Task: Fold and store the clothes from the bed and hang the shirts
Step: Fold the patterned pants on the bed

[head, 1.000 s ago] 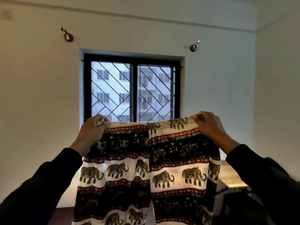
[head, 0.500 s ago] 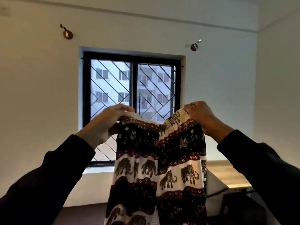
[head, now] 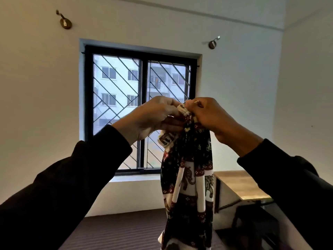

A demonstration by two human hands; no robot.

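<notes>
Left hand [head: 153, 116] and right hand [head: 210, 116], spread apart a second ago, now meet at chest height, both pinching the waistband of the elephant-print trousers [head: 189, 177], folded lengthwise and hanging | barred window [head: 140, 109] behind | wooden desk [head: 239, 184] at right, striped bed [head: 122, 231] below

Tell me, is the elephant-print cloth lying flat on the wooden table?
No, the elephant-print cloth hangs in the air, pinched at its top by the left hand and right hand, while the wooden table stands behind it.
</notes>
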